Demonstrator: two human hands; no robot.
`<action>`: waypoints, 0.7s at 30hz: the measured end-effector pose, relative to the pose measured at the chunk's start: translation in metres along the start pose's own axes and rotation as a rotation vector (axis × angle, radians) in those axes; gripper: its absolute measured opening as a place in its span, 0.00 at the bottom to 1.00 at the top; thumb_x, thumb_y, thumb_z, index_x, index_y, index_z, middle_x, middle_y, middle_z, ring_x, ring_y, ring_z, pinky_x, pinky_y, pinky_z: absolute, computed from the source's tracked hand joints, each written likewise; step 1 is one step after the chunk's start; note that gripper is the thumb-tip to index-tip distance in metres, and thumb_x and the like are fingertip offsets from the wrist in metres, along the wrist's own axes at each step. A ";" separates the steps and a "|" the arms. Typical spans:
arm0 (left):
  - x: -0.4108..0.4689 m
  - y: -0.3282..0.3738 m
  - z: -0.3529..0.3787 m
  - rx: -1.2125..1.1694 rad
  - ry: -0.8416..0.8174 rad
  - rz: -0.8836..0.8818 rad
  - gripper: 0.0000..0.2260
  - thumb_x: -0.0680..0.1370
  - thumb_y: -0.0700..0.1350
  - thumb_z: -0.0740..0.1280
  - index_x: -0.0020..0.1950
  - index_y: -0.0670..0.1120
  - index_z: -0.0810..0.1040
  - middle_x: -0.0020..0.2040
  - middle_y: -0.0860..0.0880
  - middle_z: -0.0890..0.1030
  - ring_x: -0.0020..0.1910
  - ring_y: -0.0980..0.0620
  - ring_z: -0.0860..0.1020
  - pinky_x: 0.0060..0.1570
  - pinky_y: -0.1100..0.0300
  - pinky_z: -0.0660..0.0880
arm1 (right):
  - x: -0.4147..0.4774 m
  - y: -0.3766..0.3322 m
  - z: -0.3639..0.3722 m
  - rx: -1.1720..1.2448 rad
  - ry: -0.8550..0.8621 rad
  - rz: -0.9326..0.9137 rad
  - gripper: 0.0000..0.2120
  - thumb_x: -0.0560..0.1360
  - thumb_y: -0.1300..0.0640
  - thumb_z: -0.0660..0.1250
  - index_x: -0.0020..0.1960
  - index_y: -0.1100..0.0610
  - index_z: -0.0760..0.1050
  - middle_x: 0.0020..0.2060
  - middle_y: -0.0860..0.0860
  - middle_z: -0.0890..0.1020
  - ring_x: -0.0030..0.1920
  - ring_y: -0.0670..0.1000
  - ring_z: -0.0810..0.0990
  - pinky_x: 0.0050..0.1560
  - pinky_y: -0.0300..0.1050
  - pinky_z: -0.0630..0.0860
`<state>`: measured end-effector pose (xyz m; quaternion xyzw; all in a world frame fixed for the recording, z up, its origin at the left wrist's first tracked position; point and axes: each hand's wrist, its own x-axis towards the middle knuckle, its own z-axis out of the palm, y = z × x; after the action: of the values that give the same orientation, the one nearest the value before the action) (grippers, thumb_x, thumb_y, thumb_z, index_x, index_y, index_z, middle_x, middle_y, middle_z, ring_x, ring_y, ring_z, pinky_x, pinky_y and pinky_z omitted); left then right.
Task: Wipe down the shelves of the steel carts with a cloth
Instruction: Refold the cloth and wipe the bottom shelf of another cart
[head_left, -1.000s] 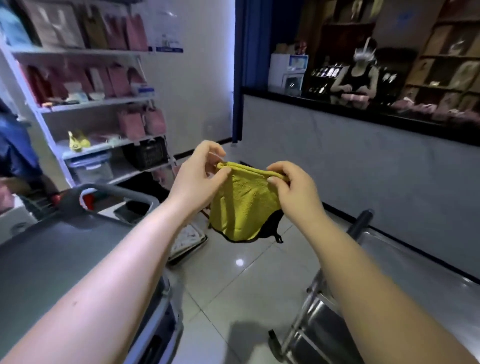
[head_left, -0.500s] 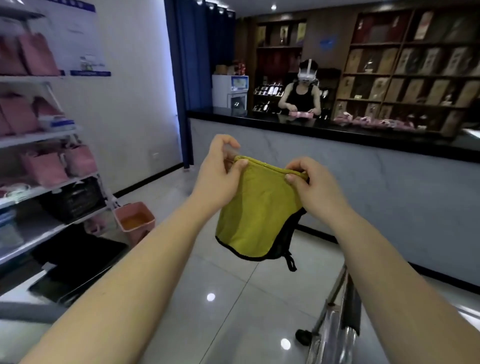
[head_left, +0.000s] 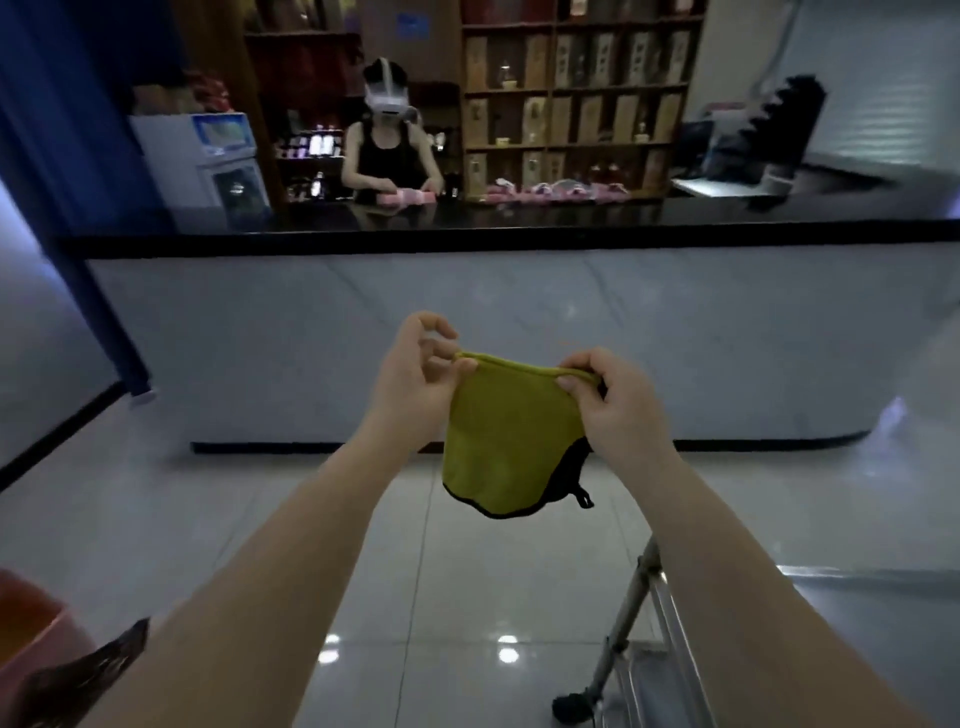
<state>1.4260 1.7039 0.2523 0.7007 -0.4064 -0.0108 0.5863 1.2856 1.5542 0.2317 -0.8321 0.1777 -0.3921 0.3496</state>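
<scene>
Left hand (head_left: 415, 384): carried round with the head since a second ago, ending square to the counter (head_left: 519, 228) at 12 o'clock; kept pinching the top hem's 9 o'clock end, thumb against forefinger, other fingers curled loose above.
Right hand (head_left: 618, 410): pinched the hem's 3 o'clock end; held apart from the left, hem taut between.
Cloth (head_left: 506, 441): hung in the air just below centre, yellow-green, with black edging and a loop at its 5 o'clock corner; touched no shelf yet.
Cart (head_left: 631, 603): stood at 5 o'clock, well below the cloth, partly hidden by the right forearm.
Step, as judged: squaring up the cloth before wiping.
Doing it well: probably best folded into a flat pad with the loop tucked in, then pressed flat on the shelf and drawn in overlapping strokes out to the rim.
Surroundings: person (head_left: 387, 145) at 11 o'clock behind the counter; pink bucket (head_left: 31, 613) at 8 o'clock.
</scene>
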 end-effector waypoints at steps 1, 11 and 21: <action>0.022 -0.017 0.008 -0.029 -0.052 0.004 0.11 0.77 0.37 0.69 0.52 0.48 0.70 0.39 0.43 0.79 0.32 0.58 0.75 0.40 0.67 0.74 | 0.012 0.014 0.007 -0.031 0.031 0.044 0.07 0.77 0.61 0.66 0.46 0.49 0.75 0.40 0.38 0.76 0.44 0.37 0.74 0.41 0.34 0.66; 0.213 -0.128 0.148 -0.315 -0.540 -0.007 0.13 0.76 0.39 0.71 0.49 0.53 0.70 0.42 0.44 0.81 0.37 0.55 0.77 0.40 0.60 0.74 | 0.102 0.149 0.032 -0.174 0.365 0.448 0.08 0.77 0.63 0.65 0.49 0.50 0.78 0.44 0.41 0.80 0.47 0.38 0.76 0.45 0.27 0.68; 0.338 -0.150 0.368 -0.334 -0.940 0.159 0.13 0.76 0.42 0.72 0.48 0.57 0.70 0.42 0.58 0.81 0.45 0.60 0.79 0.47 0.63 0.77 | 0.216 0.292 -0.024 -0.183 0.447 0.674 0.13 0.71 0.59 0.73 0.42 0.41 0.77 0.40 0.40 0.80 0.44 0.37 0.76 0.41 0.30 0.70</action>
<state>1.5543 1.2054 0.1688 0.4837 -0.6713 -0.3454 0.4428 1.3966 1.2186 0.1463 -0.6493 0.5461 -0.4093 0.3356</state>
